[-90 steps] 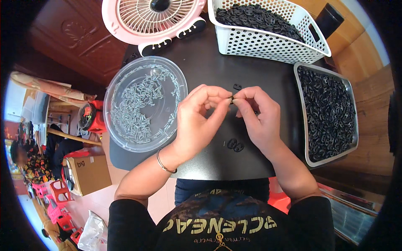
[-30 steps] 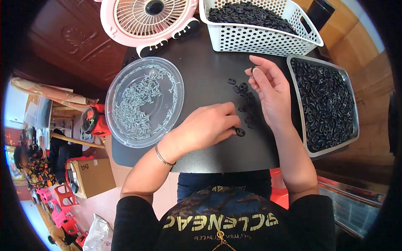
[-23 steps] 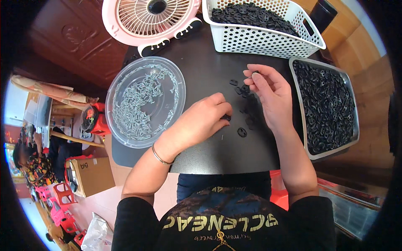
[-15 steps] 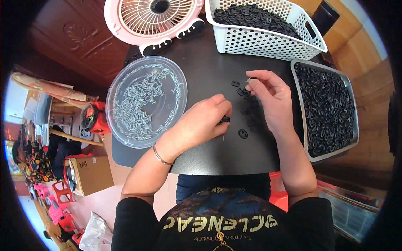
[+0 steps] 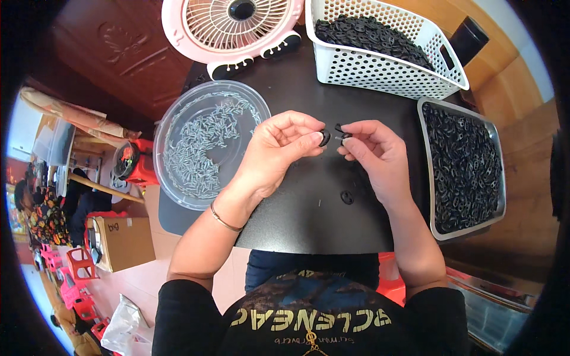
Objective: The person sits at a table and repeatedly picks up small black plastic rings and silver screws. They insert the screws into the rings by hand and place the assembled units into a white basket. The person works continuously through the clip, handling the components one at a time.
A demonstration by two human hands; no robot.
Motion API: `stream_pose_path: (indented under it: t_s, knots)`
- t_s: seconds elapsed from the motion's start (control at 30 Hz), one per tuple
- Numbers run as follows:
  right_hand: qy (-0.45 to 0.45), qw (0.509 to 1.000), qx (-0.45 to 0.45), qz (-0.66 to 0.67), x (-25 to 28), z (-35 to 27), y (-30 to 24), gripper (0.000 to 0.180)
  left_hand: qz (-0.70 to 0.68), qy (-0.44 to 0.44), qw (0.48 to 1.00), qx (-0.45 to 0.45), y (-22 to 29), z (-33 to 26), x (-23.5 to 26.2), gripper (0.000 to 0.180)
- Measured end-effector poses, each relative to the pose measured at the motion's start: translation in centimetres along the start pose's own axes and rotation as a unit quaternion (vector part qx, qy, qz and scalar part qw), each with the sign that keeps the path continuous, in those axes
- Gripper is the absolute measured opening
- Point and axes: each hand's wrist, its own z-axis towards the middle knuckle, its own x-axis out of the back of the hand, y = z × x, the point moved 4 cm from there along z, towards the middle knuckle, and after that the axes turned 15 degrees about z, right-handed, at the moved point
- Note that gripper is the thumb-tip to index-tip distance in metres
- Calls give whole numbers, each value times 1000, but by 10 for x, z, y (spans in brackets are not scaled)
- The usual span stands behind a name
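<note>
My left hand (image 5: pixel 282 142) is closed, pinching a black oval plastic piece (image 5: pixel 325 138) between thumb and fingertips. Just to its right, my right hand (image 5: pixel 377 148) is closed on a small black plastic piece (image 5: pixel 339 127) with a silvery spring (image 5: pixel 338 138) beside it. The two held pieces are close together but apart. On the table below lies a loose black oval piece with holes (image 5: pixel 347 197), with a thin silvery spring (image 5: pixel 320 203) to its left. My right hand partly hides other black pieces on the table.
A round clear tub (image 5: pixel 159 172) of small silvery springs stands at left. A metal tray (image 5: pixel 438 228) of black oval pieces is at right. Behind it stands a white perforated basket (image 5: pixel 356 70) of black pieces. A pink fan (image 5: pixel 205 50) occupies the far left of the dark table (image 5: pixel 285 234).
My left hand has risen away from the table's near side, bringing the black oval piece toward my right hand. My right hand has moved slightly nearer and left. The view has shifted a little.
</note>
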Motion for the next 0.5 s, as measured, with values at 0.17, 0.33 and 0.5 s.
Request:
stream_pose_path:
  t_s: [0.17,0.33,0.5]
  knots:
    - [-17,999,24,-16,-5,-2,3,16,-14,-7,1000,-1,-2,0,-1,15]
    - [-10,999,42,-17,-4,-3,0,16,-17,-8,1000,4,0,0,-5,16]
    - [-3,999,45,-13,-5,-3,-2,16,-19,-14,1000,-9,-2,0,-3,17]
